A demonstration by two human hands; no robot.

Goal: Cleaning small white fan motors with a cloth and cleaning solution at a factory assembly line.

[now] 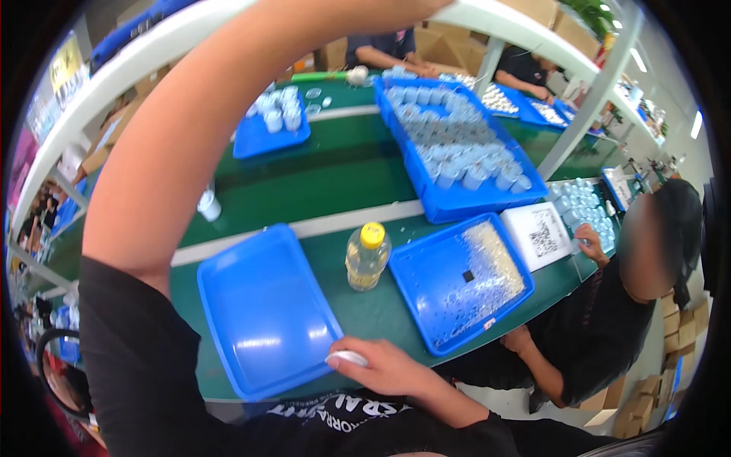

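Observation:
My left arm reaches up across the view, and only the base of my left hand [415,6] shows at the top edge, by the white shelf frame; its fingers are out of sight. My right hand [384,367] is closed around a small white rounded piece [349,357], whose kind I cannot make out. It rests at the near right corner of a bare blue tray [263,305]. Beyond that tray's right side stands a clear bottle with a yellow cap [367,257]. Right of the bottle, a second blue tray [426,297] holds many tiny pale and dark bits and a small black square.
A large blue crate [442,206] of pale blue cups stands behind on the green belt [327,167]. A smaller blue tray [255,145] of cups lies far left. A co-worker [594,327] sits at right beside a white box [537,236]. A white post [586,114] rises behind.

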